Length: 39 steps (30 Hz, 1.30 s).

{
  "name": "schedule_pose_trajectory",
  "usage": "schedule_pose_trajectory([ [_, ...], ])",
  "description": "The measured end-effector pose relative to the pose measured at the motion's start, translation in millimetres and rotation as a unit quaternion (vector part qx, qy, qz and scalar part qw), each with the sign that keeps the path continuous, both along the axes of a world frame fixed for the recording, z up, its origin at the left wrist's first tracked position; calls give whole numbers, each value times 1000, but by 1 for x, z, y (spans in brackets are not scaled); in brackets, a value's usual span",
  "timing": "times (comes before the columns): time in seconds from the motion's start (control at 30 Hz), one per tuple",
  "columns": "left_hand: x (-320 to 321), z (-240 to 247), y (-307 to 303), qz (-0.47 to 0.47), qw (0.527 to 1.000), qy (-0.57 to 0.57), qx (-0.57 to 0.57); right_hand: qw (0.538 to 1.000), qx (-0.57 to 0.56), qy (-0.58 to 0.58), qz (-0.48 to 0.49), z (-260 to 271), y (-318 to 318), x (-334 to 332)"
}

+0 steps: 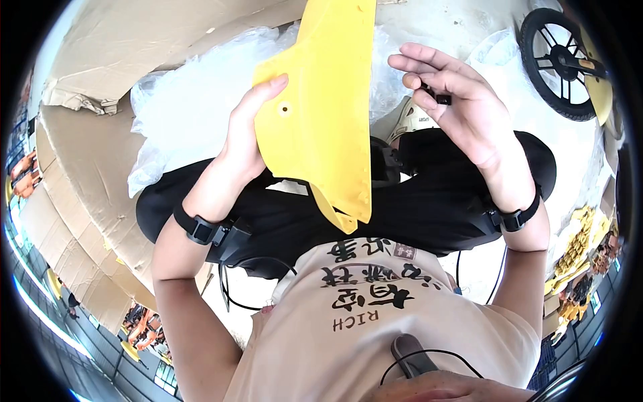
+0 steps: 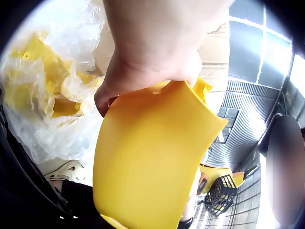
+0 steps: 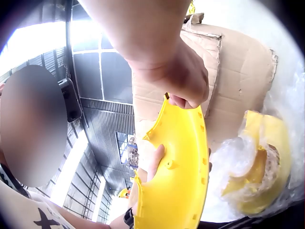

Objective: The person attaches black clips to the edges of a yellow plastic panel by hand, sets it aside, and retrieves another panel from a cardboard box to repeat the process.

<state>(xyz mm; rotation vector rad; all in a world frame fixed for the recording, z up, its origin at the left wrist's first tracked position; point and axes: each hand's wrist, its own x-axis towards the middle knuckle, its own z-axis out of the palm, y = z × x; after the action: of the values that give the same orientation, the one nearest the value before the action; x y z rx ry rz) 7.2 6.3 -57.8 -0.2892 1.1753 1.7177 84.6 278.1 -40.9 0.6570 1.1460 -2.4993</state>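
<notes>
Left hand (image 1: 251, 130) grips a curved yellow plastic panel (image 1: 321, 107), upper centre; right hand (image 1: 472, 107) pinches a small black piece (image 1: 443, 100) beside it. Seemingly a handling step; bringing them together would need the panel steady. Beyond, upper left: crumpled clear plastic wrap (image 1: 191, 90).

This is looking like a workshop or assembly area inside a large industrial hall. Grey corrugated metal cladding (image 3: 107, 113) is lining the high walls, and a multi-paned window (image 3: 123, 145) is letting in light. Flattened brown cardboard sheets (image 1: 87, 201) are covering part of the floor, with crumpled clear plastic wrapping (image 1: 194, 90) lying over them. A black spoked wheel (image 1: 561, 65) is resting nearby, while small yellow parts (image 1: 577, 251) and orange-and-black items (image 1: 144, 329) are crowding the edges.
</notes>
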Motion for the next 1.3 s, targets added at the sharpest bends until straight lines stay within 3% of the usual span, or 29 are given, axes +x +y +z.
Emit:
schedule_pose_trajectory([
  [0.13,0,-1,-1,81,997,-13,6,999,36,-23,31,-7,-1,1],
  [0.33,1,-2,-2,51,998,-13,29,997,-60,25,33,-18,11,3],
  [0.47,2,2,2,49,999,-15,8,999,-49,-21,-11,5,1,1],
  [0.8,2,-5,-1,16,999,-29,38,997,-68,13,41,2,-2,0],
  [1.03,8,-13,12,-26,994,103,23,995,-43,32,78,2,-4,3],
  [1.13,9,-18,10,-39,985,165,16,988,-111,38,97,0,-2,5],
  [1.3,10,-19,11,-42,982,182,8,993,-12,-17,117,-1,-10,6],
])
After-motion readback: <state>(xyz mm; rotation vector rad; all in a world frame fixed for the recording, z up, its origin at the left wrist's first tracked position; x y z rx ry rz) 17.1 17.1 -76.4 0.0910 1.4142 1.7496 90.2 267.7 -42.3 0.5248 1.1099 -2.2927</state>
